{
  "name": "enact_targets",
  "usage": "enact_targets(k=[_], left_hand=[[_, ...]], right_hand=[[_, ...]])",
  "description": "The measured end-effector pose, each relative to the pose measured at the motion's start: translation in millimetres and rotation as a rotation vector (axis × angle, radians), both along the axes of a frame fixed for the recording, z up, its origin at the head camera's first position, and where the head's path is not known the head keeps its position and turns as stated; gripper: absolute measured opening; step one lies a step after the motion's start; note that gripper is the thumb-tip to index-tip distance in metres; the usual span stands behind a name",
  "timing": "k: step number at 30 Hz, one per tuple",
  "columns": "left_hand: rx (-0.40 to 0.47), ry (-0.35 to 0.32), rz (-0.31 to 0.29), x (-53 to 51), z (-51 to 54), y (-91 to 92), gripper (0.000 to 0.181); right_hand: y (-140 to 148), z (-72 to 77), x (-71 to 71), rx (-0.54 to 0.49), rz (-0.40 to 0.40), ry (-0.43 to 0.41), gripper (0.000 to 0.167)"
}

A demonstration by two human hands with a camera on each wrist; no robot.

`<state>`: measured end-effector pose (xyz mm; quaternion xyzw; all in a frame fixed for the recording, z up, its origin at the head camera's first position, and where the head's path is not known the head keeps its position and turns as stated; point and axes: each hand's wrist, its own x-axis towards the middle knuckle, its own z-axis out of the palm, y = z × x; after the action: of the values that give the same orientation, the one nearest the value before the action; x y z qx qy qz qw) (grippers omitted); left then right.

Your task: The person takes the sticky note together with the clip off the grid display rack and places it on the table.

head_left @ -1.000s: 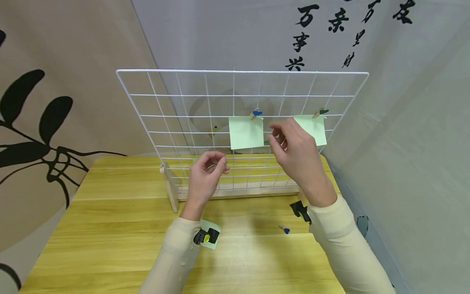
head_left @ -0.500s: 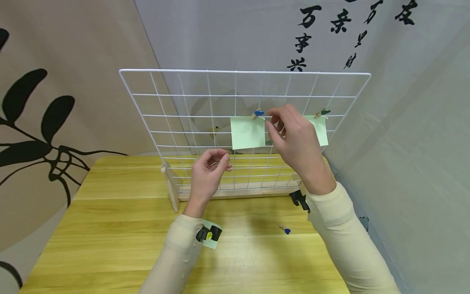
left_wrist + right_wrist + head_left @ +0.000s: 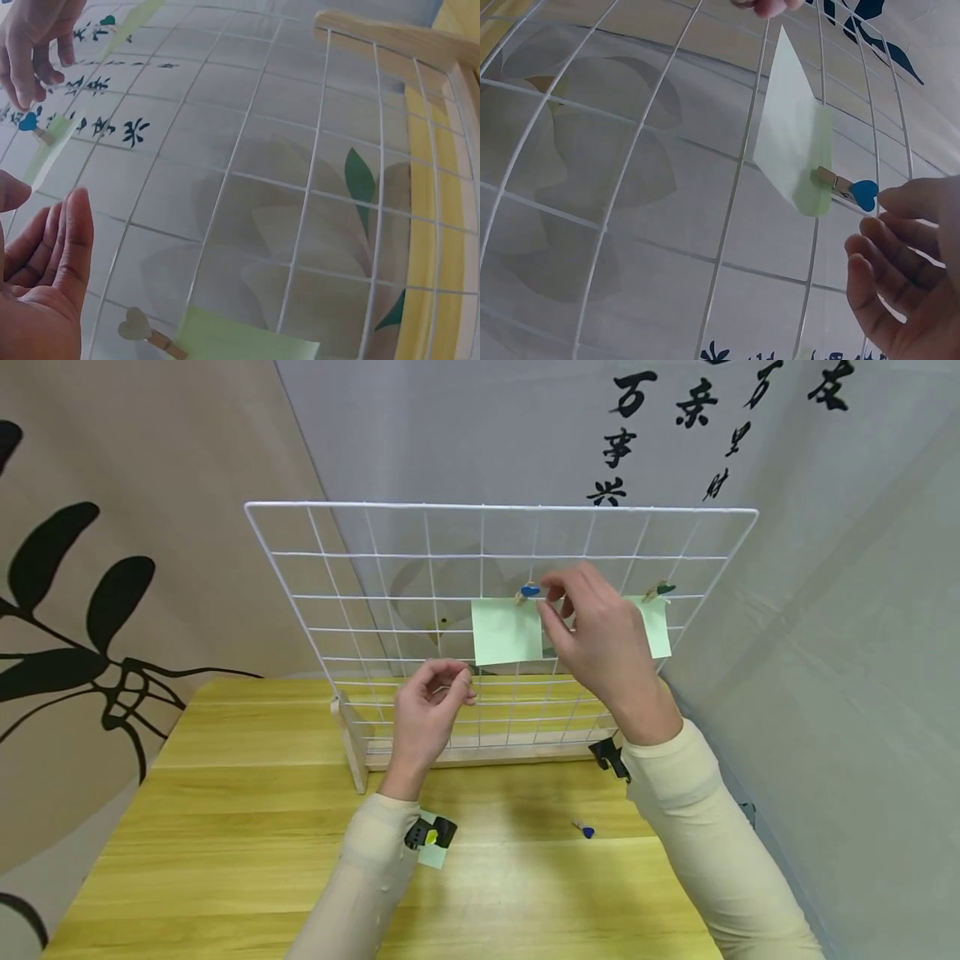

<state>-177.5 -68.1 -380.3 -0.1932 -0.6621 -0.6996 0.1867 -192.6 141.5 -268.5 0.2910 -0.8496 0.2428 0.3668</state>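
Observation:
A pale green paper note (image 3: 507, 635) hangs on the white wire grid (image 3: 375, 555), clipped at its upper right corner by a small wooden clothespin with a blue heart (image 3: 529, 591). Just right of that clothespin is my right hand (image 3: 603, 639), fingers bent loosely. In the right wrist view, a fingertip is at the edge of the blue heart (image 3: 865, 195); whether it touches is unclear. My left hand (image 3: 429, 714) hovers before the grid, below and left of the note, thumb and fingers apart with nothing between them, as the left wrist view shows.
Another green note (image 3: 654, 625) hangs farther right under a green-heart clothespin (image 3: 660, 589). A white-heart clothespin (image 3: 136, 325) holds a lower note (image 3: 240, 339). On the wooden table (image 3: 225, 860) lie a blue-heart clothespin (image 3: 584, 830) and a green note (image 3: 432, 857) partly behind my left wrist.
My right hand has moved left and slightly up, from beside the middle note to its blue-heart clothespin. The left hand has hardly moved; the head view has shifted slightly.

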Motion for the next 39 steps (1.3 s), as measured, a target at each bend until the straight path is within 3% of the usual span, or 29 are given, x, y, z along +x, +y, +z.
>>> enact_targets(k=[7,23,26,33,39], left_hand=[[0.003,0.058,0.004,-4.3,5.9,2.1,0.012],[0.027,0.011,0.024,-6.2,5.7,7.6,0.013],[0.009,0.003,0.025,-5.6,9.6,9.0,0.012],[-0.002,-0.011,0.027,7.4,31.1,12.6,0.011],[-0.027,0.002,0.032,8.6,30.7,14.1,0.011]], right_hand=[[-0.5,5.4,-1.8,0.024,-0.007,0.005,0.012],[-5.6,5.5,-6.8,0.046,0.004,-0.042,0.017],[-6.3,5.4,-8.2,0.046,0.014,-0.047,0.018],[-7.7,8.0,-10.6,0.048,0.032,-0.058,0.017],[-8.2,8.4,-10.9,0.057,0.044,-0.100,0.014]])
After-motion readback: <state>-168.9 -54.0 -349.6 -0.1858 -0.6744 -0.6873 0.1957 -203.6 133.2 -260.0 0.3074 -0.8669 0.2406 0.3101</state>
